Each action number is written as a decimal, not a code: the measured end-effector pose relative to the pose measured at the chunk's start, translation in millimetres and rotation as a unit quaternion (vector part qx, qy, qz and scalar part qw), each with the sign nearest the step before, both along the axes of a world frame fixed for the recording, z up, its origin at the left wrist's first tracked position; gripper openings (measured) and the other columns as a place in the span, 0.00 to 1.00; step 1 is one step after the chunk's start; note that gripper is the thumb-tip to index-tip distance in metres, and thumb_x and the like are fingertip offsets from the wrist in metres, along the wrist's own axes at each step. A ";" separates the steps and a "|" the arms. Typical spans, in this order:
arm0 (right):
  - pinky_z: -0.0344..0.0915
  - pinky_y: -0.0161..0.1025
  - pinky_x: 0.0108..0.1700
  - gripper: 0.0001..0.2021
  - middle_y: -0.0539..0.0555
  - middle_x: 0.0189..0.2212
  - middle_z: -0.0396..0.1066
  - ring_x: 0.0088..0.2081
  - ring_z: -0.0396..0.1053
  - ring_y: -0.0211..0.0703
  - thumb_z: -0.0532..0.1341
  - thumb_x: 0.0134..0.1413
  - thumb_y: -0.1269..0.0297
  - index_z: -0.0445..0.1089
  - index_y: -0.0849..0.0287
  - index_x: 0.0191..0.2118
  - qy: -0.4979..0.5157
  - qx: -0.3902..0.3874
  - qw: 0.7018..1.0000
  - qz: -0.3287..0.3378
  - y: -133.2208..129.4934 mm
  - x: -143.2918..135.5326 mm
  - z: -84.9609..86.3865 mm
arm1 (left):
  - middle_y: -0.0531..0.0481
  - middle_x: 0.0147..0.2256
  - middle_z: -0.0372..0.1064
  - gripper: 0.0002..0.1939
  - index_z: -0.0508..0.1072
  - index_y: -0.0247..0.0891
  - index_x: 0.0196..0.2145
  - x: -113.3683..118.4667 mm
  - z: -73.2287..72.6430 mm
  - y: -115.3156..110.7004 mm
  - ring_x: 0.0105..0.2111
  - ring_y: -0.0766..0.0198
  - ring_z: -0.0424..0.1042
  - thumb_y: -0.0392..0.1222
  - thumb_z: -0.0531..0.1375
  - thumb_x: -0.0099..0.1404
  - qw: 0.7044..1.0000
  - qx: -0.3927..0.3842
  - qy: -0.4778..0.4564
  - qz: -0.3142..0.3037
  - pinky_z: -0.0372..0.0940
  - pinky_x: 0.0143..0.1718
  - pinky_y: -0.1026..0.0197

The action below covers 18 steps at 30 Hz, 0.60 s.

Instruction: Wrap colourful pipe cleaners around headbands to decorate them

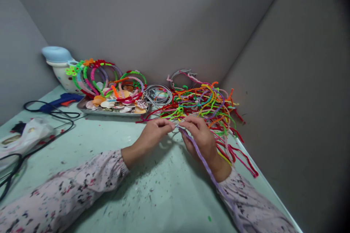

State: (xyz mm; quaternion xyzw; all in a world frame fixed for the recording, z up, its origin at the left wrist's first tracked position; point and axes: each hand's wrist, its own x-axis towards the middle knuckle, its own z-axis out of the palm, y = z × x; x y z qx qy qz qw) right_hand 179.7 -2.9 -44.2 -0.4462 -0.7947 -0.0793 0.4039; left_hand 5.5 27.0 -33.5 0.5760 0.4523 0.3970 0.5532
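Observation:
My right hand [201, 138] is closed in a pinch on a fuzzy purple pipe cleaner [201, 158]. The rest of that pipe cleaner trails down over my right wrist and sleeve. Close by on the left, my left hand [155, 133] pinches a thin grey wire between thumb and fingertips; a faint curve of it shows below the fingers. The two hands nearly meet above the table, and the fingertips partly hide where wire and pipe cleaner come together. Just behind them lies a tangled heap of coloured pipe cleaners [210, 103].
A metal tray [115, 113] holds shells and several pipe-cleaner-wrapped hoops [95, 76]. Beside it lie coils of grey wire [158, 94]. At left are a blue glue gun [58, 102], its black cord [35, 151], a plastic bag [32, 136] and a blue-lidded container [64, 74]. Walls enclose the table.

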 end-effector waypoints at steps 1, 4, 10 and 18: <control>0.68 0.39 0.43 0.13 0.58 0.45 0.67 0.43 0.69 0.44 0.56 0.57 0.68 0.69 0.55 0.47 -0.014 0.004 1.000 -0.001 0.9 1.5 -1.4 | 0.55 0.22 0.63 0.09 0.74 0.36 0.27 0.2 1.1 -0.2 0.22 0.69 0.58 0.45 0.61 0.53 1.000 0.001 0.004 0.001 0.52 0.25 0.65; 0.68 0.38 0.42 0.14 0.57 0.49 0.67 0.44 0.70 0.44 0.55 0.59 0.68 0.68 0.52 0.50 -0.043 0.001 0.999 0.005 2.0 4.3 -5.1 | 0.53 0.24 0.66 0.08 0.73 0.35 0.26 1.4 6.0 -1.6 0.25 0.68 0.62 0.44 0.61 0.53 0.999 0.024 0.022 0.001 0.56 0.28 0.64; 0.68 0.38 0.44 0.13 0.58 0.47 0.70 0.45 0.70 0.44 0.54 0.60 0.68 0.68 0.54 0.49 -0.049 0.009 0.999 0.016 0.1 4.7 -10.7 | 0.51 0.27 0.69 0.08 0.75 0.35 0.28 3.6 11.6 -5.4 0.29 0.65 0.66 0.42 0.60 0.56 0.995 0.083 0.061 -0.001 0.60 0.32 0.63; 0.68 0.36 0.41 0.12 0.57 0.45 0.72 0.43 0.72 0.43 0.56 0.58 0.68 0.69 0.54 0.47 -0.037 0.027 0.999 0.006 -1.9 3.1 -15.7 | 0.48 0.31 0.73 0.08 0.76 0.34 0.33 5.0 9.1 -7.0 0.31 0.65 0.69 0.40 0.60 0.57 0.995 0.095 0.043 -0.005 0.63 0.35 0.62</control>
